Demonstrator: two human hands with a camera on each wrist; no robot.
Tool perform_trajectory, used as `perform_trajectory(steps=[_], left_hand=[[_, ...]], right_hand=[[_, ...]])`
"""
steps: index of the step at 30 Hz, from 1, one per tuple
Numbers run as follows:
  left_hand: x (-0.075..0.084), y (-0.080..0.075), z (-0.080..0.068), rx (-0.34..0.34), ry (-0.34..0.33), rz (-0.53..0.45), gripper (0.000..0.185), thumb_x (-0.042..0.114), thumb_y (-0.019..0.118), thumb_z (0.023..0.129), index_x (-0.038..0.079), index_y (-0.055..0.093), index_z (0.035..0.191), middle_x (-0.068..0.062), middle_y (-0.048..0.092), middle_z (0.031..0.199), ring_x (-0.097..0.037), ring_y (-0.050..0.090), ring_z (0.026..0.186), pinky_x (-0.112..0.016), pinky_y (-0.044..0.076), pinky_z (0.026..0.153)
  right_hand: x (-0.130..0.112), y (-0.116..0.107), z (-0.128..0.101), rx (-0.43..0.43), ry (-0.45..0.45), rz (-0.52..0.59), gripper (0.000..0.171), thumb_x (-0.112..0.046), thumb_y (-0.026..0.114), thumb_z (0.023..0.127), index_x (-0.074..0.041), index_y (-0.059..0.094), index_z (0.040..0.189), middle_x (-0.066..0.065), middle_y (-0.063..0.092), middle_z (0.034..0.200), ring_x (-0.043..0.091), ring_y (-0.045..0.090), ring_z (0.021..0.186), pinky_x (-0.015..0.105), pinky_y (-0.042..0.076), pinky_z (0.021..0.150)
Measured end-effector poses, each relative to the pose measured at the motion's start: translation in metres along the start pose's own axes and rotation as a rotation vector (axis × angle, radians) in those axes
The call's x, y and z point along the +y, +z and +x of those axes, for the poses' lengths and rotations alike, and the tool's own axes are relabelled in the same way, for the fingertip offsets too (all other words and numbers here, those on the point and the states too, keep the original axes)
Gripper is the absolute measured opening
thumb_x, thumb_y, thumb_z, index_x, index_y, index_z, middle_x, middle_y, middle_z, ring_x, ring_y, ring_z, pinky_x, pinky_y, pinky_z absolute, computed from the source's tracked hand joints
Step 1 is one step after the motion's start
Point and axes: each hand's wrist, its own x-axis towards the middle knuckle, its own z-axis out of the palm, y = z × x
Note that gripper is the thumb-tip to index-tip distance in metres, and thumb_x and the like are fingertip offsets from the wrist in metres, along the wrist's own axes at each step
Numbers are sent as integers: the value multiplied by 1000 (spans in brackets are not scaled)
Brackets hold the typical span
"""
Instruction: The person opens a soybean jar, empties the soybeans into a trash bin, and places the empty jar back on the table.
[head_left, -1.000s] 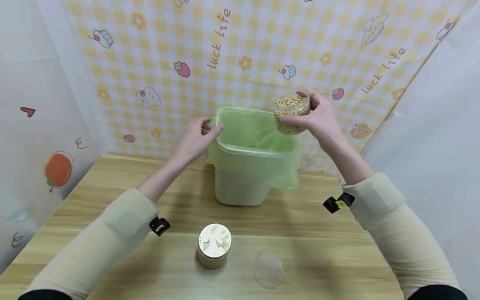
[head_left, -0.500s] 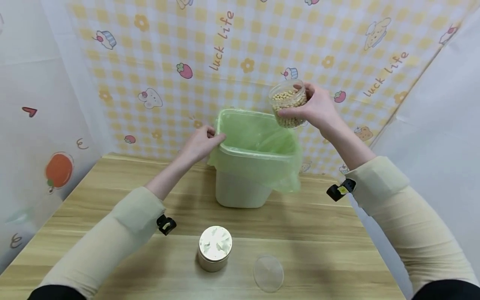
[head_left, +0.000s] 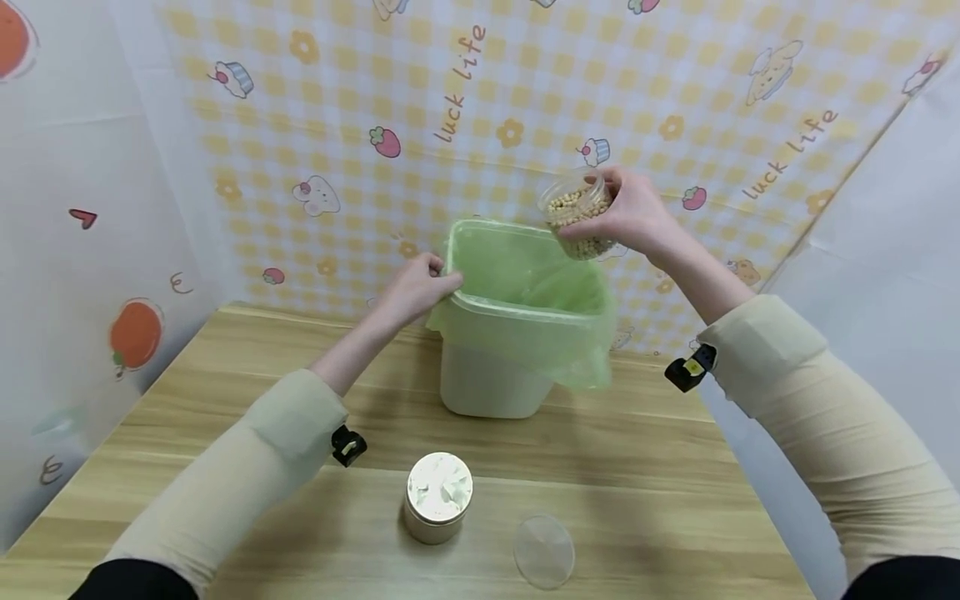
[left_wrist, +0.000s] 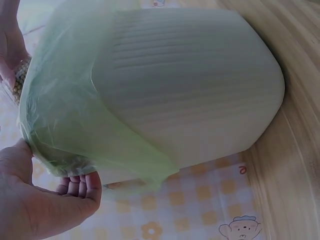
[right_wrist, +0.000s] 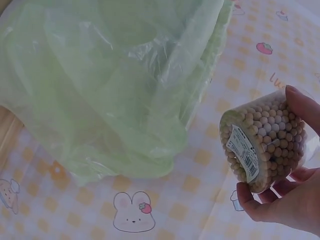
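Over the right rear of a white trash bin, my right hand holds a clear plastic jar of pale round soybeans. The jar leans left, its open mouth toward the bin. In the right wrist view a label shows on the jar's base, with thumb and fingers around its side. A thin green trash bag lines the bin and folds down over its rim. My left hand pinches the bin's left rim through the bag, thumb on top and fingers curled below, as the left wrist view shows.
A metal-coloured tin with a shiny top stands on the wooden table in front of the bin. To its right lies a clear round lid. A checked cloth hangs close behind the bin.
My left fingers have closed onto the bin's rim. The jar in my right hand has tipped further left toward the bin, beans still inside. The head view has shifted slightly.
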Motion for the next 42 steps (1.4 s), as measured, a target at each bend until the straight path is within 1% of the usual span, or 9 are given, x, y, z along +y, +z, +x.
perform_trajectory(steps=[7,9,11,15,21,28,35,37,42], left_hand=[[0,2,0,15,-7,-52,60,35,60,96,-2,48,142,-16,61,124,-18,56,82,-28,51,71],[-2,3,1,13,-8,-74,59,35,60,97,-2,48,141,-16,61,122,-16,54,78,-26,49,68],[-3,4,2,14,-7,-94,58,34,60,97,-2,48,141,-16,60,121,-14,52,74,-24,47,64],[-6,5,2,21,-3,-106,57,34,58,98,-2,48,140,-16,60,122,-16,53,79,-26,47,68],[-8,7,2,32,2,-91,57,37,57,98,-1,49,139,-16,59,122,-19,54,87,-29,48,73],[-7,6,2,46,-3,-79,56,39,57,96,1,51,136,-15,60,123,-24,57,98,-34,51,81],[-5,7,1,42,-9,-76,57,39,56,96,2,50,138,-14,59,122,-23,55,97,-33,49,79],[-5,7,1,46,-4,-79,56,38,56,96,1,50,138,-14,59,121,-23,55,96,-32,49,78],[-5,8,1,58,-1,-79,55,38,56,96,1,51,136,-14,60,118,-23,55,95,-32,49,77]], right_hand=[[-4,2,7,-46,-32,-156,87,-36,93,73,-5,52,143,17,62,127,26,59,112,40,51,95],[-6,4,7,-63,-40,-184,87,-37,92,74,-4,51,143,18,60,127,28,58,112,44,50,97],[-7,6,8,-76,-49,-201,87,-36,92,74,-3,50,143,18,60,128,30,57,113,46,50,97],[-9,11,10,-93,-72,-247,85,-36,91,73,-2,51,141,18,61,126,29,58,111,44,50,94],[-11,16,15,-109,-111,-310,73,-34,93,71,-5,59,128,15,65,118,28,60,103,42,49,88],[-12,17,20,-142,-142,-350,75,-30,93,71,-5,60,134,17,67,119,30,62,106,45,50,94],[-12,18,22,-152,-164,-384,66,-29,94,69,-6,64,123,14,68,109,27,61,95,37,48,82],[-12,17,23,-162,-164,-386,67,-29,94,69,-5,63,124,15,68,111,27,61,96,37,49,83],[-13,16,25,-189,-160,-378,72,-27,93,70,-2,60,130,18,67,118,30,62,102,44,51,91]])
